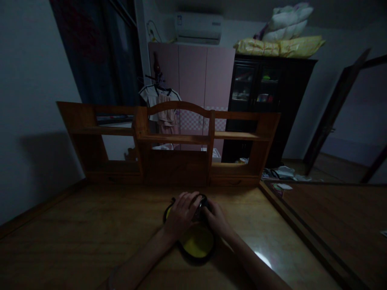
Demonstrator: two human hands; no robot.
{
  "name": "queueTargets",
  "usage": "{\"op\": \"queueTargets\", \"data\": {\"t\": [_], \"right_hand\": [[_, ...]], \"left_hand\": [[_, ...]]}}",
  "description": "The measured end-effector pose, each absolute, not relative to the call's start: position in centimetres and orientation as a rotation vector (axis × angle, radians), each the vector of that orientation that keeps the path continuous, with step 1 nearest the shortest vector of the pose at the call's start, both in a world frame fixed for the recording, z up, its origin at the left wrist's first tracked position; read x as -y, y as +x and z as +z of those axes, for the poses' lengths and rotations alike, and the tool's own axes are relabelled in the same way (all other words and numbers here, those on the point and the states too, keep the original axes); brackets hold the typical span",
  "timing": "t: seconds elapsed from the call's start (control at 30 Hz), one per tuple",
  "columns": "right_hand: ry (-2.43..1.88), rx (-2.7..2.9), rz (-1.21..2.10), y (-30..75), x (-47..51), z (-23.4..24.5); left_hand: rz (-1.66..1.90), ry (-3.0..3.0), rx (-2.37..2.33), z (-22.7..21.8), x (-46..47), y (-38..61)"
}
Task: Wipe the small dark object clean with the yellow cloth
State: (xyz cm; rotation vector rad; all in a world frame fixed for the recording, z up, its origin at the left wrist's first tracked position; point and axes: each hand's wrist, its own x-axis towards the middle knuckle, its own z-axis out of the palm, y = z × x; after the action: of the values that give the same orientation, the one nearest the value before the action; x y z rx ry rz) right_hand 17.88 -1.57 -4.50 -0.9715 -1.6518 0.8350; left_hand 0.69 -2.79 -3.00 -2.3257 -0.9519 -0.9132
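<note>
A case with a yellow lining and a dark rim [198,241] lies opened on the wooden tabletop in front of me. Over its far part, a dark, glossy object [200,206] shows between my hands; its kind cannot be made out in the dim light. My left hand [182,213] bends its fingers over the object's left side, covering part of the case. From the right, my right hand [217,218] grips the same object, thumb toward its near side. Both hands hide much of it.
A wooden shelf unit [175,139] stands along the tabletop's far edge [115,225]. A wall [30,121] borders the left side. Beyond are a pink wardrobe [192,76], hanging clothes [165,106] and a dark cabinet [272,104]. A raised wooden edge [296,225] runs along the right.
</note>
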Motion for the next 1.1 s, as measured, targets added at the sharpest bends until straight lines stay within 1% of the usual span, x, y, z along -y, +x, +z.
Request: {"op": "queueTargets", "data": {"t": [0.37,0.63,0.8,1.0,1.1], "right_hand": [[-1.125,1.789,0.531,18.3,2.2,-4.0],[-1.186,1.822,0.541,18.5,2.5,-3.1],[-1.142,1.780,0.645,18.2,2.3,-3.2],[-1.049,1.737,0.950,18.6,1.8,-3.2],[-1.016,1.710,1.023,18.5,2.0,-3.2]], "left_hand": [[-0.935,-2.366,0.955,-3.2,2.8,0.6],[-0.988,-2.404,1.028,-3.5,2.4,0.2],[-0.988,-2.382,1.048,-3.5,2.3,0.1],[-1.046,-2.388,1.028,-3.7,2.0,-0.1],[-1.041,-2.401,0.964,-3.6,2.1,-0.2]]}}
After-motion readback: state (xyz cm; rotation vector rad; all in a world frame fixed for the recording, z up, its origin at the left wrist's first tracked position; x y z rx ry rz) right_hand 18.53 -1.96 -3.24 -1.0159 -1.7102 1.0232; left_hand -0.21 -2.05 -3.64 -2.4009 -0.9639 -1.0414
